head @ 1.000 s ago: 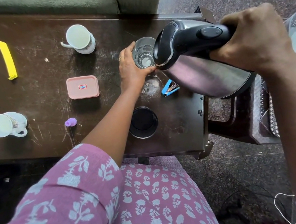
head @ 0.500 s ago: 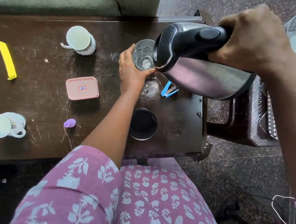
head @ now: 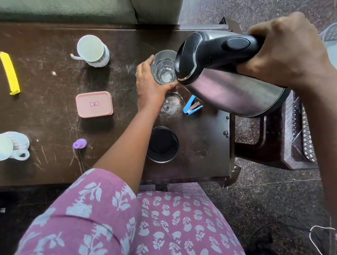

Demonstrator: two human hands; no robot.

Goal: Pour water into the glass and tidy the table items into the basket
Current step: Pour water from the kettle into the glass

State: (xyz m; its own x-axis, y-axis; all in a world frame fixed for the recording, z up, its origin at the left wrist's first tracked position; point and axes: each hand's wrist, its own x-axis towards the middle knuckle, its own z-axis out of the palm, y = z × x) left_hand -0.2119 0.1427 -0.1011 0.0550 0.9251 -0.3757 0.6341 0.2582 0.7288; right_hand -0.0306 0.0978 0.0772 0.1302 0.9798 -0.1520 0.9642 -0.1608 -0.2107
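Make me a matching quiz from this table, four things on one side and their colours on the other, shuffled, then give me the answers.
Things:
1. lidded box
2. stapler
3. long clip
4. small cap

Colours:
A. yellow
B. purple
C. pink
D. blue

Pairs: 1-C, 2-D, 3-A, 4-B

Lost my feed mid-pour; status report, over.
Left hand grips clear drinking glass on dark table. Right hand tilts steel kettle with black handle, spout at rim. Nothing blocking; blue clip nearby.
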